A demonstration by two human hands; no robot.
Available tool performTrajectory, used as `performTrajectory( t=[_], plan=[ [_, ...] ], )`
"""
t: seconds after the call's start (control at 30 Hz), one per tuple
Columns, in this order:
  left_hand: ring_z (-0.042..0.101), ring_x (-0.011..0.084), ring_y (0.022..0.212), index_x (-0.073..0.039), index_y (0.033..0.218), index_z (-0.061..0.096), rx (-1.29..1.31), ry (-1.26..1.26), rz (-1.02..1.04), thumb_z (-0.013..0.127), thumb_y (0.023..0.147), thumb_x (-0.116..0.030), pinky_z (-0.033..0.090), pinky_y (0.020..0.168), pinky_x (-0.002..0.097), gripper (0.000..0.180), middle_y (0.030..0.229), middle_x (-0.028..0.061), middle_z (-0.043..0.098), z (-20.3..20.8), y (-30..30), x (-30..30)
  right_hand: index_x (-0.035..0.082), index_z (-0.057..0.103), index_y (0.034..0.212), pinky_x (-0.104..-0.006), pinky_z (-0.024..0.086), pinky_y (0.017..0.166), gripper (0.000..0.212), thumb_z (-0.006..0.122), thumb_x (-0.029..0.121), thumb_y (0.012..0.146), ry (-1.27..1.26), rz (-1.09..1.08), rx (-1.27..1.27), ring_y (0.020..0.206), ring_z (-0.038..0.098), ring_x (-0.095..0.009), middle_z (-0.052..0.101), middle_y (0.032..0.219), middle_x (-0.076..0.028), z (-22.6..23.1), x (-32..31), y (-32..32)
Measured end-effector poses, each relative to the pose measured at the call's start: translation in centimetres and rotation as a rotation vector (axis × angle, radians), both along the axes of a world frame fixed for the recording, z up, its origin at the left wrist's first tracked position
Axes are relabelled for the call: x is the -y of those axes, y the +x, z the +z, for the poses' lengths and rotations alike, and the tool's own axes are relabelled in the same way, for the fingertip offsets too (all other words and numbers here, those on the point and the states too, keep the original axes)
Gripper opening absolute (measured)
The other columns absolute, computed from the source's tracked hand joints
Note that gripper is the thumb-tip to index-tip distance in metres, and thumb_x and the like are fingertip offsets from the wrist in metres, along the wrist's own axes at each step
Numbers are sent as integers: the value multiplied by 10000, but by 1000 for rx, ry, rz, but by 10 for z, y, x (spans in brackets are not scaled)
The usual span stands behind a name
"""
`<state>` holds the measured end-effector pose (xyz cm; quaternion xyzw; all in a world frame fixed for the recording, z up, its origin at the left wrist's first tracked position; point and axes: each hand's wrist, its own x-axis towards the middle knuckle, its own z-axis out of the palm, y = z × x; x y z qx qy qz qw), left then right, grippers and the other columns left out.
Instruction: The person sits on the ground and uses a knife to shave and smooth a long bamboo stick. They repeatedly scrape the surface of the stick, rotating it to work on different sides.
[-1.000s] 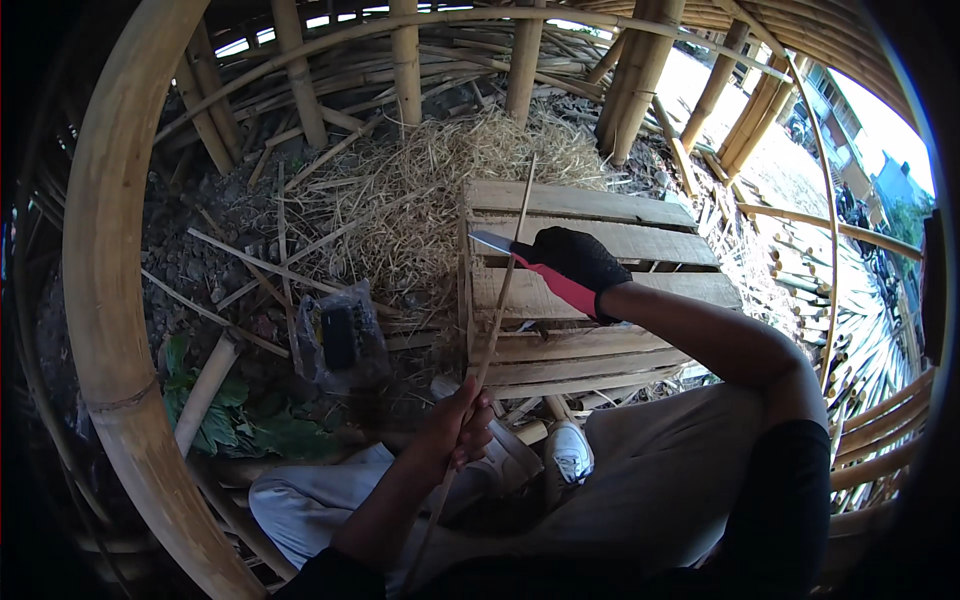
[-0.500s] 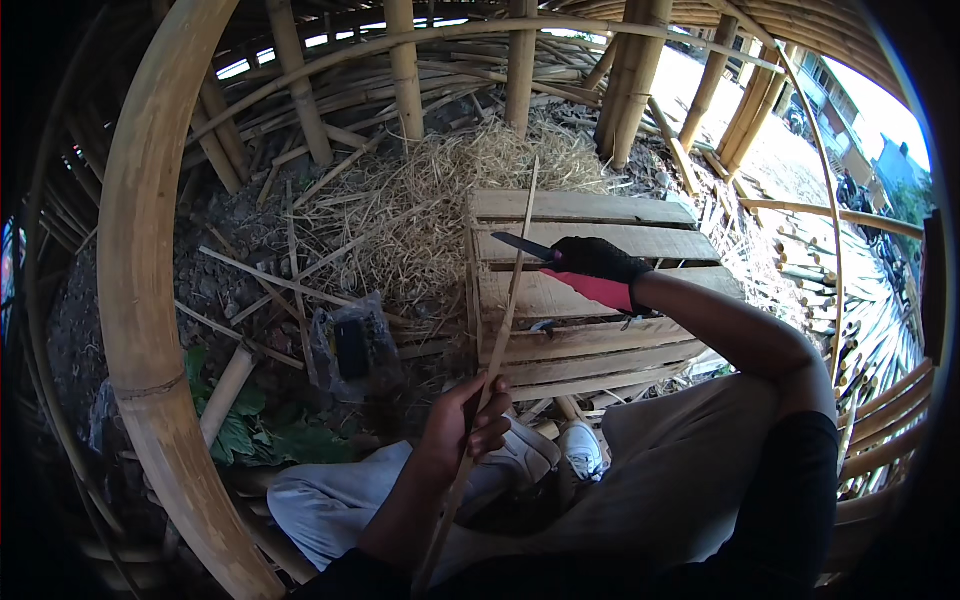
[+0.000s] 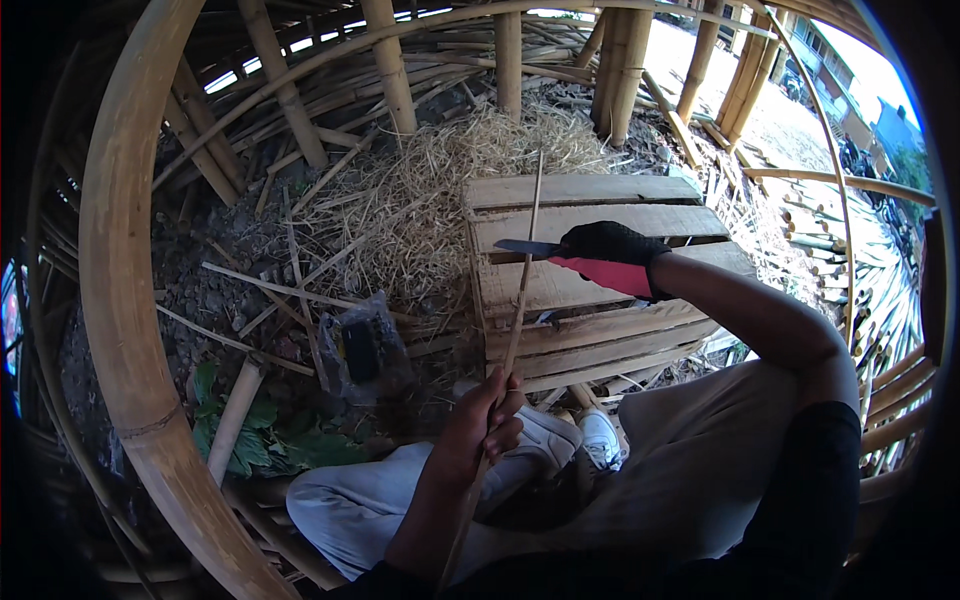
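My bare left hand (image 3: pixel 487 418) is closed around a long, thin bamboo strip (image 3: pixel 518 320). The strip slants from near my body, up past the near edge of a slatted wooden crate (image 3: pixel 590 290), and its far end lies over the top slats. In a black and pink glove, my right hand (image 3: pixel 612 260) is closed on a knife (image 3: pixel 527 247); the handle is hidden in the fist. Pointing left, the dark blade crosses the strip and appears to touch it above the crate top.
Pale shavings (image 3: pixel 440 210) are heaped behind and left of the crate. A clear plastic bag (image 3: pixel 365 350) with a dark object lies left of it. A thick bamboo pole (image 3: pixel 130 330) curves up the left side. Bamboo posts (image 3: pixel 508 65) stand behind; cut bamboo pieces (image 3: pixel 815 240) lie at right.
The strip has turned to stand more upright, showing a narrower face. The blade still lies across it, tilted closer to level. The whole view has shifted slightly.
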<state>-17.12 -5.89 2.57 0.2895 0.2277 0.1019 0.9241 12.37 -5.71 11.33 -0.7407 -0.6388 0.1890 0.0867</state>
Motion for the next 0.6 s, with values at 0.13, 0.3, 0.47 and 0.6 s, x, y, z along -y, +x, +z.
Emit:
performTrajectory(
  t=[0.13,0.3,0.47,0.6],
  plan=[
    [293,16,375,-154,1053,465,-6,-54,-7,411,1056,-519,294,378,194,369,604,-90,310,-12,1,-4,75,680,1071,-445,535,859,265,527,281,1002,23,251,281,986,657,-362,668,1043,-167,-11,-2,-6],
    [305,26,367,-156,1026,449,26,-149,-73,429,1037,-553,285,366,205,398,593,-78,324,-29,3,-12,111,704,1081,-433,530,875,344,535,391,974,-49,289,220,995,670,-349,695,1037,-143,-18,1,3],
    [321,47,363,-162,1011,449,-26,-134,-112,438,1024,-578,310,388,216,417,569,-67,329,-31,-5,-9,135,735,1041,-420,523,870,407,523,480,994,-211,127,169,973,685,-319,722,1011,-132,-10,-5,5],
    [330,58,358,-162,1006,452,-66,-95,-109,448,1010,-602,349,419,241,441,551,-63,338,-36,-18,-6,149,726,1038,-401,521,858,342,511,414,1015,-172,81,-6,968,684,-287,722,960,-108,-9,-21,14]
  ],
)
